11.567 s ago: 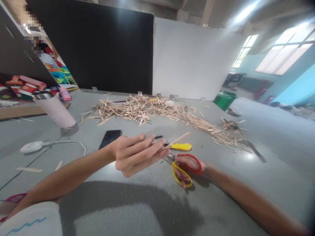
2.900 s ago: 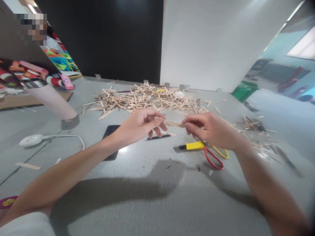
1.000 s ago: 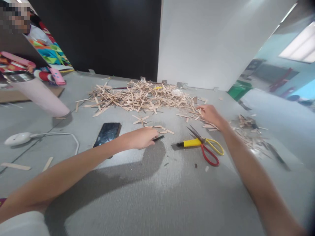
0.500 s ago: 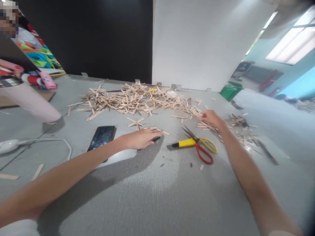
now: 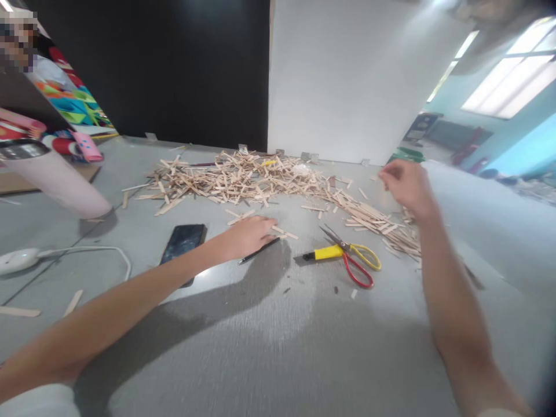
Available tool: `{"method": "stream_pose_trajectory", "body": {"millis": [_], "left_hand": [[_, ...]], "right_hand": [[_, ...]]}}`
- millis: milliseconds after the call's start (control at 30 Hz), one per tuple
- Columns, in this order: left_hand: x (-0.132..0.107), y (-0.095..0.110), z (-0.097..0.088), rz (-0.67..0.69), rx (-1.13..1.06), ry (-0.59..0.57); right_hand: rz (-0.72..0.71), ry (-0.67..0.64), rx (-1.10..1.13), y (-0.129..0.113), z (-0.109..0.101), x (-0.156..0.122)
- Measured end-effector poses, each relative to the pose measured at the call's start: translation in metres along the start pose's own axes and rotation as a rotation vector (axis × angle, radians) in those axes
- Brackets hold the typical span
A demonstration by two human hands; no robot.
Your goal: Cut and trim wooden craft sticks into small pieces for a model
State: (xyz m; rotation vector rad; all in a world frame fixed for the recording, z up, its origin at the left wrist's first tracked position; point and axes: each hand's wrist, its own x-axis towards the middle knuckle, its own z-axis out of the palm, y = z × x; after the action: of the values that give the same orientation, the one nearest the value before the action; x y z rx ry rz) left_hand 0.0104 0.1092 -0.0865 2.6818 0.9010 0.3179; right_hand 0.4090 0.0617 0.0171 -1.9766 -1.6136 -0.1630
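Note:
My left hand (image 5: 246,236) lies on the grey table, fingers reaching onto a few loose wooden sticks (image 5: 280,231), with a black pen (image 5: 257,252) just under it. My right hand (image 5: 405,184) is raised above the right end of the stick pile (image 5: 243,176), fingers curled in a pinch; what it holds is blurred. Scissors with one red and one yellow handle (image 5: 354,260) lie open beside a yellow utility knife (image 5: 324,253), between my two arms.
A black phone (image 5: 182,243) lies left of my left hand. A pink tumbler (image 5: 56,182) and a white lamp base with cable (image 5: 17,260) are at the left. Black and white boards (image 5: 330,81) close the table's far edge. Another person sits at far left.
My right hand has lifted off the stick pile and moved up and to the right. My left hand slid slightly left, uncovering the black pen.

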Motion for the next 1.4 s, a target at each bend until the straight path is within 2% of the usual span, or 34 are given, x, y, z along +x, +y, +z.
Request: {"method": "stream_pose_trajectory", "body": {"millis": [100,133,167,233,300,333,433,500,567,633,700,767,833,867,933,1033,1133,1267,1400], "left_hand": [[-0.004,0.018,-0.009,-0.034,-0.044,0.099],[-0.007,0.024,-0.013,-0.05,-0.077,0.156],[-0.009,0.03,-0.017,-0.068,-0.12,0.228],[-0.014,0.042,-0.023,-0.102,-0.256,0.402],[-0.019,0.051,-0.027,-0.117,-0.309,0.477],[-0.02,0.054,-0.027,-0.12,-0.31,0.488],[-0.022,0.057,-0.026,-0.112,-0.3,0.526],[-0.022,0.058,-0.025,-0.101,-0.296,0.553],[-0.023,0.06,-0.027,-0.098,-0.278,0.526],[-0.026,0.068,-0.026,-0.102,-0.23,0.442],[-0.036,0.081,-0.017,-0.073,-0.133,0.308],[-0.051,0.099,0.002,0.045,-0.02,0.145],[-0.069,0.116,0.03,0.247,0.055,0.031],[-0.078,0.123,0.045,0.346,0.079,0.005],[-0.095,0.131,0.073,0.451,0.178,0.027],[-0.111,0.134,0.099,0.506,0.343,0.072],[-0.117,0.133,0.108,0.493,0.446,0.147],[-0.12,0.133,0.116,0.431,0.507,0.263],[-0.124,0.131,0.125,0.385,0.52,0.281]], "right_hand": [[-0.166,-0.215,0.154,-0.051,-0.011,-0.033],[-0.236,-0.344,0.196,-0.067,-0.01,-0.046],[-0.359,-0.545,0.239,-0.082,-0.006,-0.06],[-0.549,-0.833,0.307,-0.106,0.007,-0.092],[-0.642,-1.012,0.335,-0.12,0.025,-0.124],[-0.691,-1.055,0.312,-0.123,0.034,-0.138],[-0.773,-0.942,0.125,-0.115,0.05,-0.166],[-0.744,-0.881,0.045,-0.101,0.051,-0.168],[-0.687,-0.825,-0.002,-0.084,0.051,-0.159],[-0.609,-0.734,-0.108,-0.068,0.053,-0.145],[-0.547,-0.678,-0.189,-0.057,0.06,-0.133],[-0.503,-0.634,-0.249,-0.05,0.068,-0.127],[-0.47,-0.579,-0.308,-0.048,0.075,-0.127],[-0.455,-0.547,-0.336,-0.049,0.077,-0.127],[-0.443,-0.49,-0.375,-0.057,0.081,-0.128],[-0.534,-0.473,-0.342,-0.079,0.087,-0.125],[-0.718,-0.497,-0.234,-0.108,0.103,-0.117],[-0.928,-0.495,-0.091,-0.144,0.14,-0.11],[-0.978,-0.468,0.022,-0.158,0.162,-0.107]]}}
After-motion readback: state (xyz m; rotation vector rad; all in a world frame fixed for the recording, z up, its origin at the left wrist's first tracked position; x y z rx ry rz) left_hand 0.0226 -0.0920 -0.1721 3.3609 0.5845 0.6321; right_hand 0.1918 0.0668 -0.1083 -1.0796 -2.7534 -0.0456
